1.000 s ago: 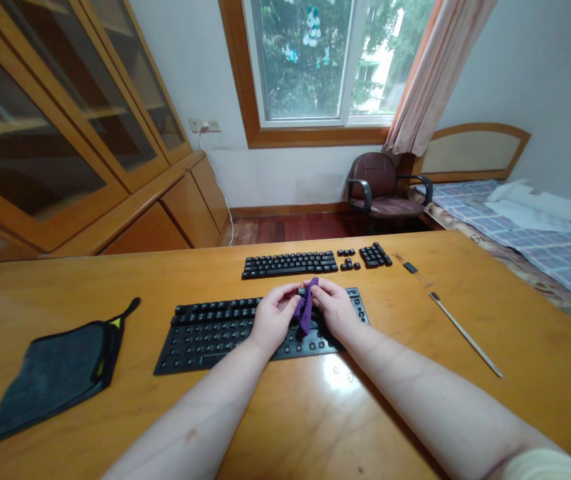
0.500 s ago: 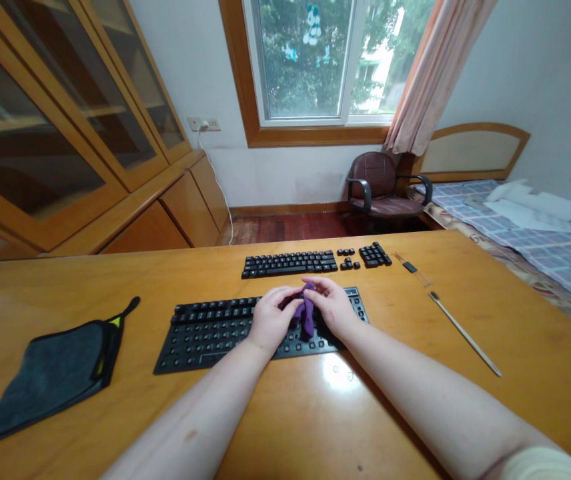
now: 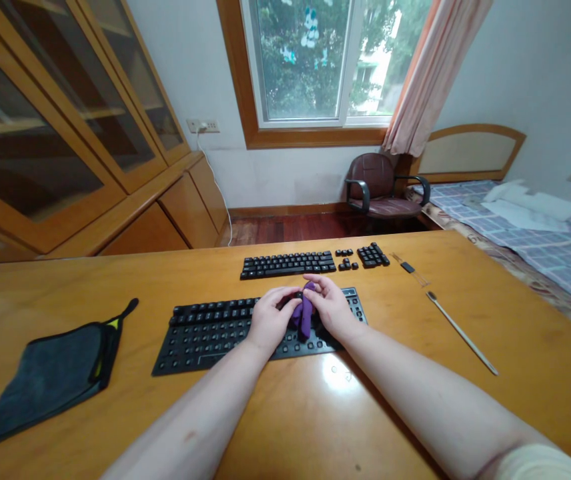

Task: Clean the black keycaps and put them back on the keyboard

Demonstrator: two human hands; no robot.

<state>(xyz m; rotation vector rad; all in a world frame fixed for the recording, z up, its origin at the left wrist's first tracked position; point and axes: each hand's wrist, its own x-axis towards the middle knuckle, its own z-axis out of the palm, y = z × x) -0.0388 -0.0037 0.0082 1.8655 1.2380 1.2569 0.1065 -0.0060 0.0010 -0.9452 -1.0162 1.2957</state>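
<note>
A black keyboard lies on the desk with keycaps along its back rows and bare switches over most of the rest. Above its right half, both hands meet at a purple cloth. My right hand is closed and pinches the cloth, which hangs down toward the switches. Close against it, my left hand is closed too, its thumb and forefinger around a small black piece that looks like a keycap, partly hidden by fingers and cloth.
Removed keycaps stand in groups behind the keyboard. To the right lie a wire keycap puller and a thin brush. A folded grey cloth with black edging rests on the left of the desk.
The fingers shift slightly at the purple cloth, and its hanging end looks folded a little differently. The black piece shows more clearly between the hands. The whole view has moved slightly.
</note>
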